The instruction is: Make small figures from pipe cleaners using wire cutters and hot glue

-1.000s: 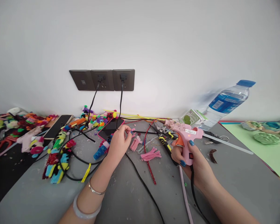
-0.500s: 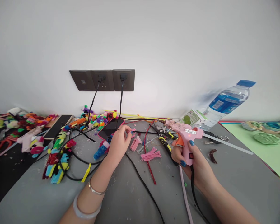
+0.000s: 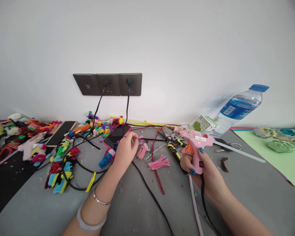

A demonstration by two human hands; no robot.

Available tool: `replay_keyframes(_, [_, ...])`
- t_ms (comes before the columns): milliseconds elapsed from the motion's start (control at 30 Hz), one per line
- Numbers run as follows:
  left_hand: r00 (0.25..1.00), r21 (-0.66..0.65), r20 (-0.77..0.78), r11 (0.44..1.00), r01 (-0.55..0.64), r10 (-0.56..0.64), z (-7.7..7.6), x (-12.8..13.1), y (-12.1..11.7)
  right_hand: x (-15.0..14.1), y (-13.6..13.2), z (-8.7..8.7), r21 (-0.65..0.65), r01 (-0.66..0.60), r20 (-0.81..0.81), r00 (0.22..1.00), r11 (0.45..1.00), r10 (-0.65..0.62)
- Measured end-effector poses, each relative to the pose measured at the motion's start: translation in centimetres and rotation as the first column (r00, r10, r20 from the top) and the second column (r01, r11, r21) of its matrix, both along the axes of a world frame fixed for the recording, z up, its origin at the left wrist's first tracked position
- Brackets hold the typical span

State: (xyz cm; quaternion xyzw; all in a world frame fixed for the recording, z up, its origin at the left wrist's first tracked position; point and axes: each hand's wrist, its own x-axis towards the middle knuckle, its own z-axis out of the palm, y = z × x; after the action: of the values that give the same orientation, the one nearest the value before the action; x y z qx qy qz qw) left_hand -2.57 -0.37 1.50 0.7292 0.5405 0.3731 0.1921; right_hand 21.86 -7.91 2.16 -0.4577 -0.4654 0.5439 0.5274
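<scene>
My right hand (image 3: 203,168) is wrapped round the handle of a pink hot glue gun (image 3: 195,141), fingers at its orange trigger. The nozzle points left and a clear glue stick (image 3: 238,150) sticks out of the back. My left hand (image 3: 127,146) pinches a small pink piece of pipe cleaner (image 3: 140,139) between thumb and fingertips, apart from the nozzle. Just right of it lie a pink pipe-cleaner figure (image 3: 143,150) and a bundle of short pink pipe cleaners (image 3: 159,162). A red tinsel stem (image 3: 157,180) runs under the bundle.
Yellow-black pliers (image 3: 174,153) lie by the glue gun. Black cables (image 3: 149,190) cross the grey table from wall sockets (image 3: 108,84). A phone (image 3: 116,135), colourful pipe-cleaner pieces (image 3: 61,170), a water bottle (image 3: 241,108), a box (image 3: 202,124) and green paper (image 3: 267,154) stand or lie around.
</scene>
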Motion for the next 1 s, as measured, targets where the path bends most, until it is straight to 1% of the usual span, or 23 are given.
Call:
replay_keyframes(267, [1.0,0.005,0.003,1.0,0.007,-0.007,-0.09,0.03,0.01,-0.06,-0.02,0.17,0.013,-0.006,0.044,0.999,1.0,0.006])
replay_keyframes(600, [1.0,-0.019,0.01,1.0,0.016,-0.016,-0.25,0.07,0.01,0.0,-0.05,-0.07,-0.036,-0.001,-0.018,1.0,0.999,0.001])
replay_keyframes(1000, [1.0,-0.03,0.01,0.999,0.019,-0.019,-0.23,-0.02,0.02,0.0,0.02,-0.04,-0.02,-0.013,-0.049,0.999,1.0,0.012])
